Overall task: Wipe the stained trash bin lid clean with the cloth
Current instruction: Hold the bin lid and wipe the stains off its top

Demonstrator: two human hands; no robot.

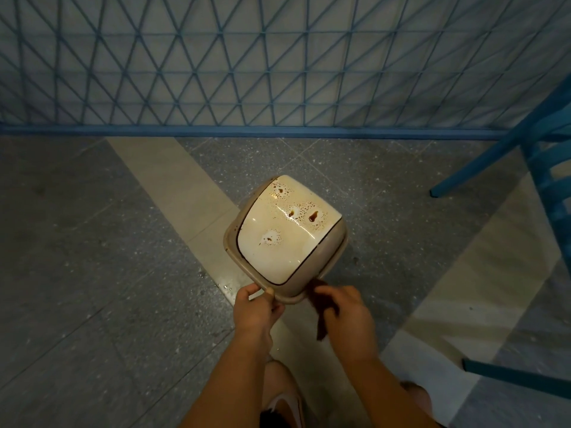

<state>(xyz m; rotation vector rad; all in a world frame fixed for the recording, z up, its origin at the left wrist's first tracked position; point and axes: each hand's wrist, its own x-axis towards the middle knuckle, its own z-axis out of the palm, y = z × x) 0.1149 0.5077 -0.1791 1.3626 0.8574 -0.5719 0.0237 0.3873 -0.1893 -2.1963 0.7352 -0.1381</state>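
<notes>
A cream trash bin lid [278, 254] sits in a beige rim, held up over the floor. Brown stains with speckled rings [304, 213] dot its upper half, and a smaller one lies near the middle. My left hand [258, 307] grips the near left corner of the rim, thumb on top. My right hand [347, 316] is closed on a dark brown cloth [323, 307] at the lid's near right corner; part of the cloth hangs down below the hand.
Grey speckled floor with pale stripes lies below. A blue lattice fence [278, 72] with a blue base rail runs across the back. Blue chair legs [506, 149] stand at the right. My feet [284, 403] show at the bottom edge.
</notes>
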